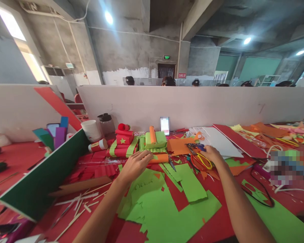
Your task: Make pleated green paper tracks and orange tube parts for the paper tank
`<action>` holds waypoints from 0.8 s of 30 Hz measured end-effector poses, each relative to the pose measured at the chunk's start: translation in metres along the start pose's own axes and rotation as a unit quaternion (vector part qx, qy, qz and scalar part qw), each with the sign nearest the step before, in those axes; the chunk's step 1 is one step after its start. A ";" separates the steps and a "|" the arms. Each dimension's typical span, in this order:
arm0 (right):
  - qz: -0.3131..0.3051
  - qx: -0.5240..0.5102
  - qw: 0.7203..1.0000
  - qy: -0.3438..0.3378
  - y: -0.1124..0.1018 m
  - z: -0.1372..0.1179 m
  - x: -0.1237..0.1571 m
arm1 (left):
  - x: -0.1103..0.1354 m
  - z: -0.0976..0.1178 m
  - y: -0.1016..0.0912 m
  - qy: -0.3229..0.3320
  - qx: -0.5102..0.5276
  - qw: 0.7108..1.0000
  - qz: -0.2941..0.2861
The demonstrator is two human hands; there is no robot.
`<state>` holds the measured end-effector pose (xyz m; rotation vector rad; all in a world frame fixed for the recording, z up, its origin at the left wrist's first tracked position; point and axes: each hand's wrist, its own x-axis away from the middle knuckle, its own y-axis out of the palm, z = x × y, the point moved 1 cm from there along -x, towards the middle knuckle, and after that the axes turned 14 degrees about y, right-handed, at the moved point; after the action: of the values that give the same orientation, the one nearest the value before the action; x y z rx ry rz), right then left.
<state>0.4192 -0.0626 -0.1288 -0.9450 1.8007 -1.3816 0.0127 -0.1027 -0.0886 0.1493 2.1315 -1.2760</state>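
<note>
Orange roll lay on the bench, at my left fingertips. My left grip was palm-down, fingers together; firm hold or just touch, couldn't tell. Light pressure seemed best, since paper likely dents. My right grip was at the blue-handled tool, fingers bent; closed on it or not, couldn't tell. Taking the handle clear of the yellow-handled scissors looked safest, avoiding snags. Both forearms reached forward, slanting inward, with the green sheet between them.
</note>
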 end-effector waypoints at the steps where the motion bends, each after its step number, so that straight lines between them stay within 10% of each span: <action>1: 0.003 0.001 1.000 -0.003 0.001 0.000 0.000 | 0.000 0.000 0.000 0.000 0.000 1.000 -0.001; 11: 0.050 -0.010 0.999 -0.014 -0.010 -0.007 0.009 | -0.002 0.001 -0.002 0.003 0.006 1.000 0.005; 17: 0.009 -0.168 0.968 -0.185 -0.034 -0.067 0.069 | -0.001 0.001 -0.002 0.001 0.009 1.000 -0.003; 24: -0.037 -0.029 0.950 -0.310 -0.016 -0.129 0.138 | 0.003 -0.002 0.003 -0.010 0.003 1.000 -0.010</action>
<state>0.2413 -0.1206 -0.0965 -1.3136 1.3367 -0.9261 0.0108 -0.1007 -0.0917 0.1174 2.1173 -1.2913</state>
